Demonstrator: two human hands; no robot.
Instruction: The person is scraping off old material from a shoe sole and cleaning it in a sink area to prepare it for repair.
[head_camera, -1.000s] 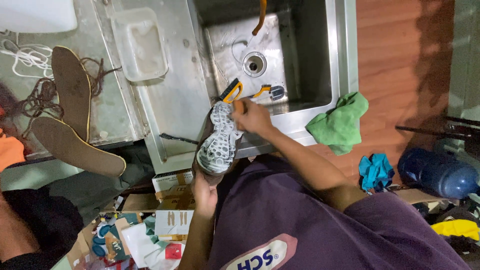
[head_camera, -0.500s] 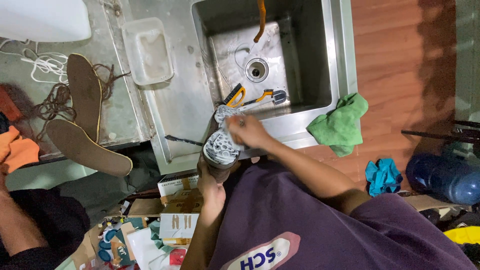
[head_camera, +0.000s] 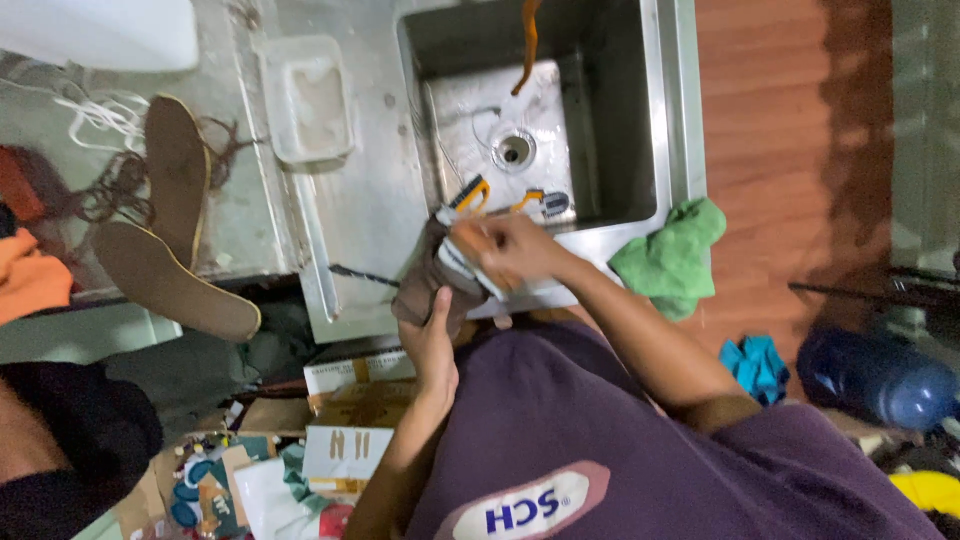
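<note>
Turning the grey mesh shoe (head_camera: 432, 285) sole-away since a second ago, the left hand (head_camera: 432, 340) grips it at the steel sink's (head_camera: 670, 120) six-o'clock rim while the right hand (head_camera: 505, 245) clenches over its top.

A sink (head_camera: 660, 120) sits at the top middle of the view, with its drain (head_camera: 513, 150) in the basin floor. To its left, on the counter (head_camera: 370, 210), stands a tray (head_camera: 305, 100); farther left lie two insoles (head_camera: 170, 250) beside a tangle of laces (head_camera: 90, 110). A cloth (head_camera: 670, 255) rests on the sink's near right corner. A shoe (head_camera: 430, 285) is at the sink's front edge (between both hands), boxes (head_camera: 345, 420) below it, a bottle (head_camera: 875, 380) far right.
</note>
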